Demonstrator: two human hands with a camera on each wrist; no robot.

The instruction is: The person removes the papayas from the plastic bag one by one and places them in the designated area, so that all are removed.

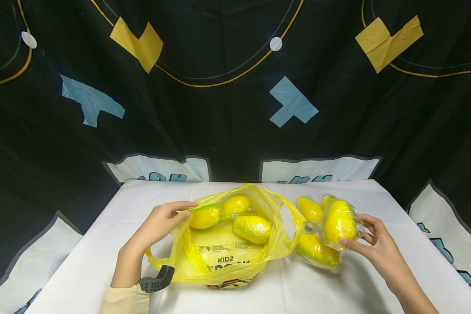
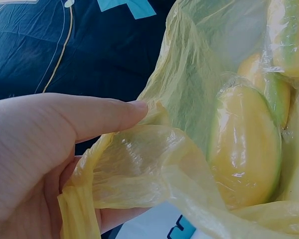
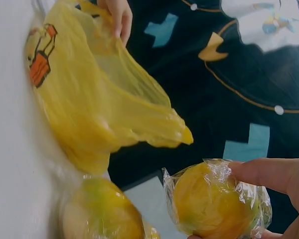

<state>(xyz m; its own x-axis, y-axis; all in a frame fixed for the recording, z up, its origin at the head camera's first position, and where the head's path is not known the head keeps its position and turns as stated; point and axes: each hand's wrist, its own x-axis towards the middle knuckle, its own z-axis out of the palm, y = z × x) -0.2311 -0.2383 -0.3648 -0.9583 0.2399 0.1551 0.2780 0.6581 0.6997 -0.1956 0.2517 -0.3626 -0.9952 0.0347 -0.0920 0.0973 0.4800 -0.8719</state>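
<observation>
A yellow plastic bag [image 1: 220,244] stands with its mouth spread, and three plastic-wrapped mangoes show inside, one of them a mango [image 1: 252,229] in the middle. My left hand [image 1: 162,224] pinches the bag's left rim between thumb and fingers, as the left wrist view shows close up. To the right of the bag, my right hand [image 1: 378,246] grips a wrapped mango [image 1: 339,223], held above other wrapped mangoes. Below it lies one mango [image 1: 318,251], with another mango [image 1: 309,209] behind on the left and a partly hidden mango [image 1: 327,200] at the back.
A white-covered table [image 1: 298,292] carries everything. Behind it hangs a black curtain [image 1: 220,131] with yellow and blue patches. A loop of bag handle [image 1: 298,218] reaches toward the mangoes on the right. A dark device [image 1: 157,280] is worn on the left wrist.
</observation>
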